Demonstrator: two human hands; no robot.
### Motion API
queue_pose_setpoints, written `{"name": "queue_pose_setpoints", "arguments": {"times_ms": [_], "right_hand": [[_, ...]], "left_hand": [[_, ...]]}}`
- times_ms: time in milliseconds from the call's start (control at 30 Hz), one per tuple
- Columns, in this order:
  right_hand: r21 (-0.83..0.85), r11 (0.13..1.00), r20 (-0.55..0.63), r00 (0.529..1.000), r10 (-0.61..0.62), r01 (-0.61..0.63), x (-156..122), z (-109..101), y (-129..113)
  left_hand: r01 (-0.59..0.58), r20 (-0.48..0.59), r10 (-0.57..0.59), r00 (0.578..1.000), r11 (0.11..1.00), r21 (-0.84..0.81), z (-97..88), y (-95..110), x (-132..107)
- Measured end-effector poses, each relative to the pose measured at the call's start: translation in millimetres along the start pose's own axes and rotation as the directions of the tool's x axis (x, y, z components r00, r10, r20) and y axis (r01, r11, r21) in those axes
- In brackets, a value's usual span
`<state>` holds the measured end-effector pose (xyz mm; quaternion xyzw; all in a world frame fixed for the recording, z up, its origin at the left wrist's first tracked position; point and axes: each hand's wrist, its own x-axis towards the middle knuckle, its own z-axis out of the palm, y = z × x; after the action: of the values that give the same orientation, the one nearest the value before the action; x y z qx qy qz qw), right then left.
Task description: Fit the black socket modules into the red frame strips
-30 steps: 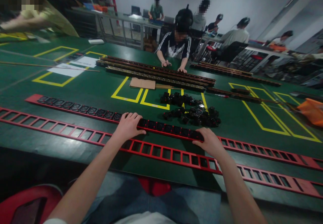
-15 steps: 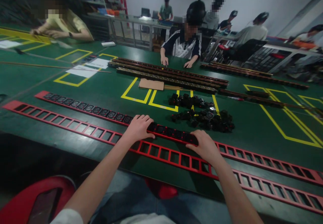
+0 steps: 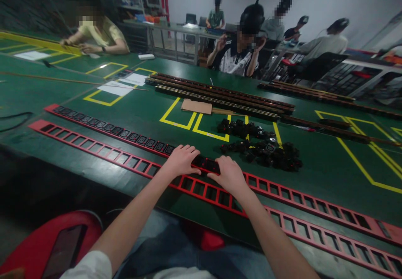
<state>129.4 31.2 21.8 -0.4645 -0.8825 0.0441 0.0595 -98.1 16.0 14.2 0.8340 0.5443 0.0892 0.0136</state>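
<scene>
A long red slotted frame [image 3: 282, 192] runs across the green table before me, its left part filled with a row of black square pieces [image 3: 124, 133]. My left hand [image 3: 182, 161] is closed over this frame near its middle, fingers on the far edge and thumb on the near edge. Just right of it, my right hand [image 3: 230, 174] grips the same frame in a similar way. A few black pieces show between the two hands. A second red slotted frame [image 3: 201, 189], with open slots, lies nearer to me, partly under my forearms.
Beyond the frames lies a pile of black pieces [image 3: 264, 147]. Cardboard [image 3: 197, 106] and long dark strips [image 3: 220, 96] lie farther back. A phone [image 3: 64, 249] rests on a red stool [image 3: 28, 245] at lower left. Co-workers sit across the table [image 3: 125, 199] and behind.
My right hand has moved left, close to my left hand. The filled frame has slid left relative to the nearer one. The person opposite has raised both hands from the table to the head.
</scene>
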Motion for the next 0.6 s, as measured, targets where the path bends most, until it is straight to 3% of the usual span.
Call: {"name": "queue_pose_setpoints", "arguments": {"times_ms": [167,300,433,600], "right_hand": [[-0.036,0.999,-0.009,1.0,-0.014,0.014,9.6,3.4,-15.4],[-0.011,1.0,-0.002,1.0,-0.018,0.018,6.2,1.7,-13.1],[0.003,1.0,-0.018,1.0,0.008,-0.008,-19.5,-7.6,16.8],[-0.008,0.98,0.03,0.98,0.198,-0.197,-67.9,-16.6,76.6]], "left_hand": [[-0.007,0.008,0.007,1.0,1.0,0.005,-0.9,2.5,0.8],[-0.013,0.004,0.013,1.0,1.0,0.003,-0.1,2.9,0.3],[-0.01,-0.003,0.01,1.0,1.0,0.001,1.7,0.3,-1.2],[-0.023,0.013,0.023,1.0,1.0,0.006,4.3,-0.9,-1.7]]}}
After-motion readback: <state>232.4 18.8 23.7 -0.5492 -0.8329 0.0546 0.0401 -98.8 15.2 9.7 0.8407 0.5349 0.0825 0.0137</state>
